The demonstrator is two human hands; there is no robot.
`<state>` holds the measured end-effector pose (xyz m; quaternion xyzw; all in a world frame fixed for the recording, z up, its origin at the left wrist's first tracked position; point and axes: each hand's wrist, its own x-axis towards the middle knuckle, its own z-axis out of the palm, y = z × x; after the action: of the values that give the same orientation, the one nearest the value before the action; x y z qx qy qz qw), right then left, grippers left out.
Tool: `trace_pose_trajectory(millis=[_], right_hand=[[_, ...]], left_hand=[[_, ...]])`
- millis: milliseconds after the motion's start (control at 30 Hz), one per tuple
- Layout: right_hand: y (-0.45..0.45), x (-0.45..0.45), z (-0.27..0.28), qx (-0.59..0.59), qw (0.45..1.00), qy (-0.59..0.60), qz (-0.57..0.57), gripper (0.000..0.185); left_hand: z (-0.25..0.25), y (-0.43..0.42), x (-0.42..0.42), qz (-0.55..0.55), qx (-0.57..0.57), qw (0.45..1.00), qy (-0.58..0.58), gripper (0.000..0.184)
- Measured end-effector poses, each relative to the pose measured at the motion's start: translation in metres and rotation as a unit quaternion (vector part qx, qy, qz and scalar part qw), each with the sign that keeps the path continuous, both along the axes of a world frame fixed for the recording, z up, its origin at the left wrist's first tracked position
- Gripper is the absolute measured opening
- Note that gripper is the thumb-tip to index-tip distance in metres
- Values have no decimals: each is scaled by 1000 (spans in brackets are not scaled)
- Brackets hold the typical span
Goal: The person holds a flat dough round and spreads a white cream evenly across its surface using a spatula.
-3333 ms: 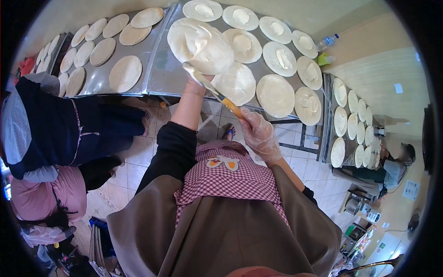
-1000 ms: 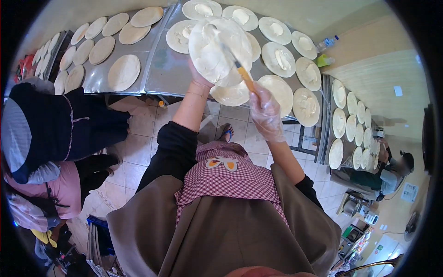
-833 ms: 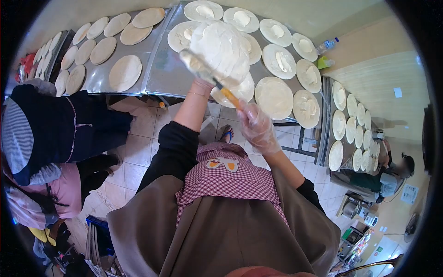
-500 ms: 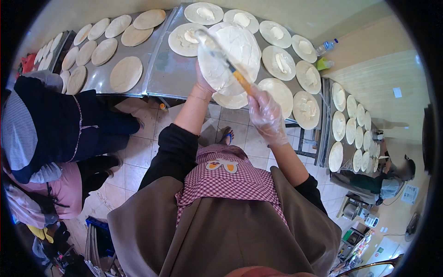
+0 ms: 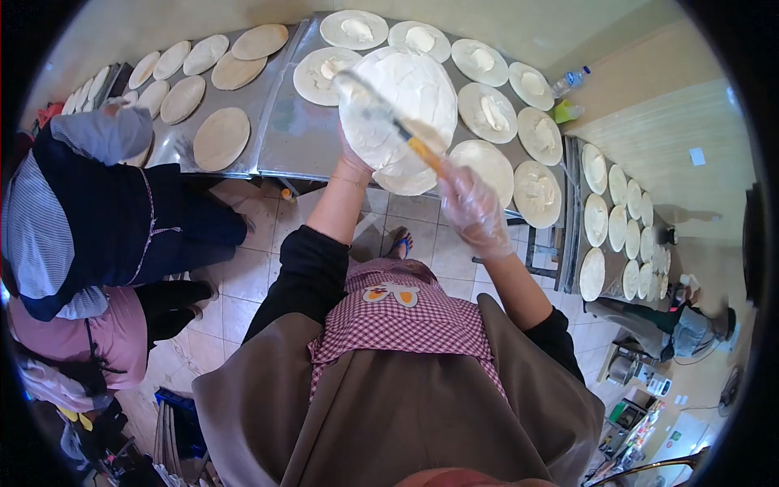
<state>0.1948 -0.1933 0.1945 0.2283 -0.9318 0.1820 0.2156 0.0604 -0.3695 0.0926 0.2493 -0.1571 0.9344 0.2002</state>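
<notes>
Spread cream now covers most of the held round (image 5: 418, 93), where a thick mound sat earlier; the held round itself has shifted right along the bench (image 5: 284, 130), and the spatula (image 5: 423, 154) has swung from beside its lower left edge to lie across its left part; a co-worker (image 5: 101, 203) left of it now has a striped sleeve (image 5: 105, 134) reaching over the plain rounds (image 5: 221, 140).

The bare left hand (image 5: 350, 152) supports the held round at its lower left edge, raised over the bench, its fingers mostly hidden behind; the right hand (image 5: 472, 209), in a clear glove, lies below and right of the held round, its grip closed around the spatula's orange handle; the blade is blurred, so its contact with the cream cannot be told.

Beyond and right of the held round, rounds with dollops (image 5: 484, 60) lie on the bench; just below it, a partly covered round (image 5: 406, 182) shows; farther up and right stand a water bottle (image 5: 571, 82) and a green container (image 5: 568, 112).
</notes>
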Motion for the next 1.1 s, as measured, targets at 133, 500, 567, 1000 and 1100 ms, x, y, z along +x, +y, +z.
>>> trace_pose_trajectory(millis=[133, 500, 567, 1000, 1100], right_hand=[[1, 17, 7, -41, 995, -67, 60, 34], [4, -10, -9, -246, 962, -96, -62, 24], [-2, -2, -5, -168, 985, -40, -19, 23], [13, -23, -5, -169, 986, 18, -7, 27], [9, -21, 4, -100, 995, -8, 9, 29]], left_hand=[[9, -3, 9, 99, -165, 978, 81, 71], [-15, -4, 4, 96, -251, 962, -39, 52], [-13, -5, 7, 104, -267, 957, -43, 52], [-10, -14, 11, 141, -321, 936, -32, 48], [-7, -13, 12, 159, -327, 932, -12, 47]])
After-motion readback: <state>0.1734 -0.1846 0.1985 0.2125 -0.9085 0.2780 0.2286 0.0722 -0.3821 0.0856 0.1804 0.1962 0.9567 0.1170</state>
